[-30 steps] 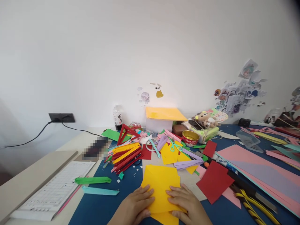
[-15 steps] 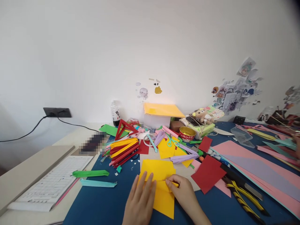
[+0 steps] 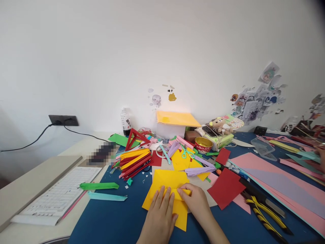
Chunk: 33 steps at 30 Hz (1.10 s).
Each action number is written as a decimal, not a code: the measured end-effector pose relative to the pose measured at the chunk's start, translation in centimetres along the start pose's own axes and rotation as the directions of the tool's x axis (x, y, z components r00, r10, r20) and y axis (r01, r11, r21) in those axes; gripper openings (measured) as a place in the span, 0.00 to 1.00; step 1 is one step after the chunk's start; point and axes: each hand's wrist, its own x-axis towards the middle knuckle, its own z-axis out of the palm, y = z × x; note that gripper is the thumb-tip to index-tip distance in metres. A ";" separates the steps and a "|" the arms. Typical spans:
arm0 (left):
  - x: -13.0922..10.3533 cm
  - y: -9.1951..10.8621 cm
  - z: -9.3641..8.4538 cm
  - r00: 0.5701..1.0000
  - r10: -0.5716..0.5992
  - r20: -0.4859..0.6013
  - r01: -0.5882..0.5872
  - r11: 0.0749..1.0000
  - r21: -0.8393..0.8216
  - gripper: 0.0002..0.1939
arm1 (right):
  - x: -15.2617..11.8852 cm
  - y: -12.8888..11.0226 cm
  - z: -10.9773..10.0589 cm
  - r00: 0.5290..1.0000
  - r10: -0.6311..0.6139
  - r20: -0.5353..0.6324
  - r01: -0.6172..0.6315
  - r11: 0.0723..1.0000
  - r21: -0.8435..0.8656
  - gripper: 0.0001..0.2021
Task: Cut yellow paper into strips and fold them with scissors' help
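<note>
Yellow paper (image 3: 169, 177) lies before me on the blue table, with a folded yellow strip (image 3: 187, 191) across its middle. My left hand (image 3: 161, 210) rests flat on the paper, fingers stretched out and pressing it down. At the strip's right end, my right hand (image 3: 195, 200) pinches the folded yellow paper between thumb and fingertips. Another part of the yellow paper (image 3: 180, 220) shows below, partly under my left hand. Close by on the right lies a red paper square (image 3: 225, 188).
Folded red and yellow strips (image 3: 135, 162) are piled at the back left. Turquoise scissors (image 3: 187, 153) lie among scraps, beside a red tin (image 3: 203, 145). Pliers (image 3: 266, 217) and a knife (image 3: 275, 207) lie right. Another person's hand (image 3: 322, 157) shows at the far right edge.
My left hand has slid slightly right across the yellow paper, uncovering its left corner. My right hand still pinches the folded strip, a little higher and further left.
</note>
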 end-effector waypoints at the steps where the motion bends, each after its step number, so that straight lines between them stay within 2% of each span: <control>1: 0.1 -0.1 -0.1 1.000 0.002 0.019 -0.002 1.000 -0.015 0.20 | 0.0 0.0 0.0 1.000 -0.010 -0.009 0.010 1.000 -0.017 0.09; 6: 0.3 -0.5 -0.2 0.992 0.013 0.127 0.001 0.994 -0.110 0.20 | 0.1 0.3 0.4 0.993 -0.113 -0.036 0.111 0.993 -0.038 0.05; 15: 0.3 -0.7 0.0 0.970 -0.052 0.239 0.124 0.947 -0.297 0.22 | 1.4 0.0 0.1 0.994 -0.099 -0.042 0.094 0.991 -0.094 0.05; 18: 0.3 -0.7 0.1 0.968 -0.067 0.240 0.140 0.943 -0.302 0.23 | 1.4 0.0 0.1 0.994 -0.095 -0.058 0.089 0.991 -0.102 0.05; 25: 0.7 -1.0 0.2 0.977 -0.027 0.213 0.076 0.972 -0.221 0.24 | 1.6 -0.1 0.2 0.990 -0.115 -0.080 0.102 0.984 -0.146 0.06; 33: 0.8 -1.0 0.4 0.984 -0.023 0.178 0.057 0.980 -0.190 0.24 | 1.8 0.1 0.4 0.988 -0.132 -0.079 0.112 0.970 -0.215 0.06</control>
